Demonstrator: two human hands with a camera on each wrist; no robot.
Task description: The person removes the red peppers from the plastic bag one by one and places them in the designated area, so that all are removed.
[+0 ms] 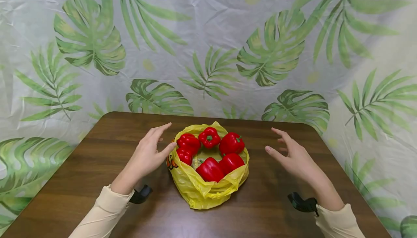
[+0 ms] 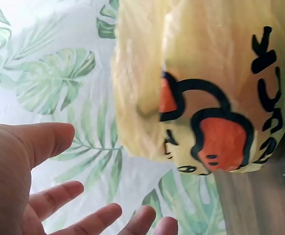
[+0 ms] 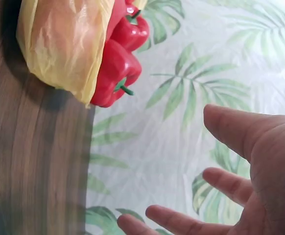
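A yellow plastic bag (image 1: pixel 208 194) with its mouth spread wide stands in the middle of the table. Several red bell peppers (image 1: pixel 210 170) sit in a ring inside it, some with green stems showing. My left hand (image 1: pixel 148 154) hovers just left of the bag with fingers spread and grips nothing; in the left wrist view the bag's printed side (image 2: pixel 225 142) is apart from the fingers. On the other side, my right hand (image 1: pixel 294 156) is held in the air, farther from the bag, its fingers extended and holding nothing. One bell pepper (image 3: pixel 118 73) pokes past the bag's rim in the right wrist view.
The dark wooden table (image 1: pixel 88 180) has rounded far corners. Behind it hangs a pale cloth (image 1: pixel 215 24) printed with green leaves. A black wrist mount (image 1: pixel 140 194) is on the left wrist, and another black mount (image 1: pixel 303 202) is on the right.
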